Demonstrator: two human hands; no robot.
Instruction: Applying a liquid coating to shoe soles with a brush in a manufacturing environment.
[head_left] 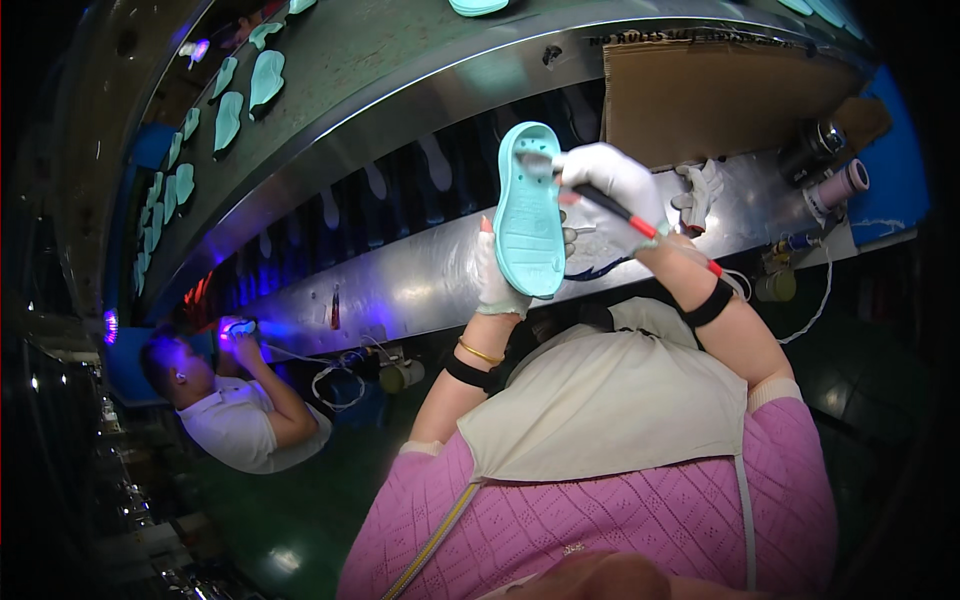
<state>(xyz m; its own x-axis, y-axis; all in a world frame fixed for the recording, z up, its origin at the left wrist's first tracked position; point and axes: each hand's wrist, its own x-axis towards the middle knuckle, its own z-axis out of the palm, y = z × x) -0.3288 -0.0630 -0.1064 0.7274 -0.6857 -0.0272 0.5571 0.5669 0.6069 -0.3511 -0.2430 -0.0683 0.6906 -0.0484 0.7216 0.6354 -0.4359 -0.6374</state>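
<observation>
A turquoise shoe sole [530, 225] with a raised rim stands tilted up in front of me, its inner face toward me. Gripping it from the left and behind, my left hand [500, 272] wears a white glove with bare fingertips showing; some fingers curl round the far edge. My gloved right hand [615, 185] is closed on a brush [610, 203] with a black and red handle. The brush's blurred head touches or hovers over the upper part of the sole; I cannot tell which. A thin cord runs from the handle's rear end.
A metal ledge [410, 298] crosses in front of me, with a spare glove [697, 195], a pink cup [838, 187] and a dark flask [815, 150] at right. Behind stands a cardboard sheet [730, 105]. Turquoise soles [228, 120] lie on a green belt. A co-worker [240, 410] sits left.
</observation>
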